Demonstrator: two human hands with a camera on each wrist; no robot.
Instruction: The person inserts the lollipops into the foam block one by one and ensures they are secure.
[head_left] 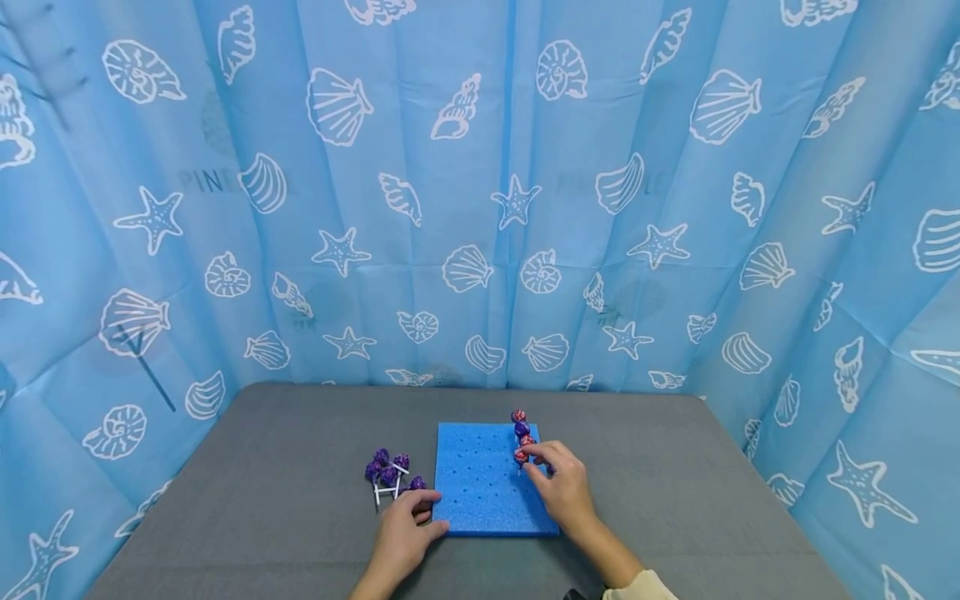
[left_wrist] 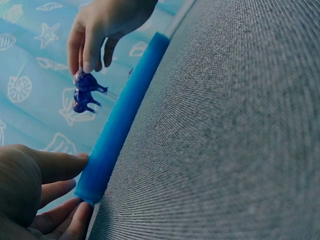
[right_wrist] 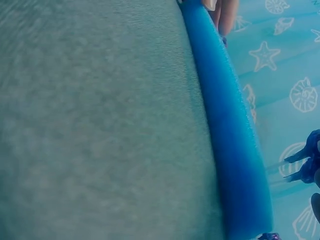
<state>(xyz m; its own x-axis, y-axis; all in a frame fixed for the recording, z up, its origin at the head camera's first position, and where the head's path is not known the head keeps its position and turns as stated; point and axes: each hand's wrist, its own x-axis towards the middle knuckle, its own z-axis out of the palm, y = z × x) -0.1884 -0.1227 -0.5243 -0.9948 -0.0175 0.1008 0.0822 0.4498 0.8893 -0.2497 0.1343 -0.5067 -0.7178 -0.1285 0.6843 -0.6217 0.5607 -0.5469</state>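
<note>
A blue foam board (head_left: pixel 491 479) with rows of small holes lies flat on the grey table. My left hand (head_left: pixel 405 529) grips its near left corner, thumb and fingers bent about the edge. Over the board's right side, my right hand (head_left: pixel 562 483) pinches a red-wrapped lollipop (head_left: pixel 521 456) between thumb and fingers. Beyond it, red and purple lollipops (head_left: pixel 522 428) stand in a line along the right edge. A purple wrapper shows just behind the right fingers, mostly hidden. In the left wrist view, purple-wrapped lollipops (left_wrist: pixel 85 90) overlap the right fingertips above the board.
Left of the board, several purple lollipops (head_left: pixel 388 476) with white sticks lie in a loose pile close to my left hand. A grey cloth-like surface covers the table (head_left: pixel 300 467). Behind it hangs a blue curtain (head_left: pixel 480 208) printed with white shells and starfish.
</note>
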